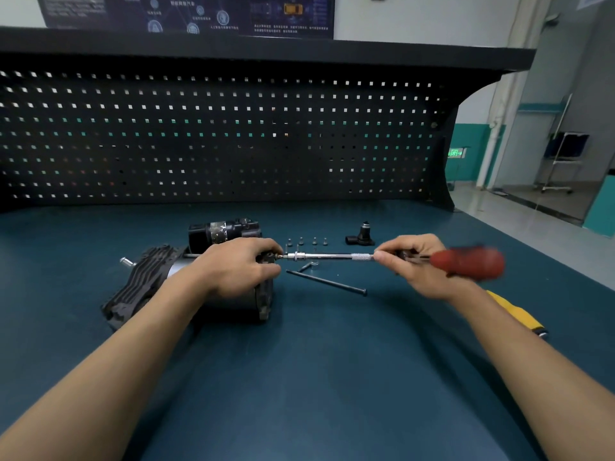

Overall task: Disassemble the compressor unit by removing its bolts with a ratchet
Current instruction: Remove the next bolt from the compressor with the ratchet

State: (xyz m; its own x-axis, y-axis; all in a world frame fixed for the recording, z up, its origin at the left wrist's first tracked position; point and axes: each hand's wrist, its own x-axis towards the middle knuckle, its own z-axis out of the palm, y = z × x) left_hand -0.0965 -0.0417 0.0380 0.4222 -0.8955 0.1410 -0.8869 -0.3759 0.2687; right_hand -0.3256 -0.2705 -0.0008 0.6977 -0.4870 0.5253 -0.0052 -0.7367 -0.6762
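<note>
Left hand (239, 264): clenched over the right-hand end of the compressor (199, 287), fingers curled round its end plate, fingertips right at the spot where the tool tip met the housing.
Right hand (412, 264): wrapped round the ratchet (332, 256) at the join of knurled shaft and red handle; the handle stuck out past the hand to the right and was blurred.
Ratchet: held level, shaft spanning the gap between both hands, tip against the compressor's end face. Could not tell whether it sat on a bolt head.
Compressor: lay on its side on the desk (316, 377), left of centre, finned black end toward the left, a dark motor section behind it.
Long bolt (327, 282): loose on the desk, just in front of the ratchet shaft, angled down to the right.
Small bolts (301, 241): four in a row, standing on their heads behind the shaft.
Black fitting (362, 234): on the desk, right of that row.
Yellow tool (514, 312): partly hidden under the right forearm.
Desk: dark teal mat top.
Room: black pegboard (216, 134) behind the desk with a shelf over it, dark poster (186, 11) on the wall above, green exit sign (455, 153) low on the right.
</note>
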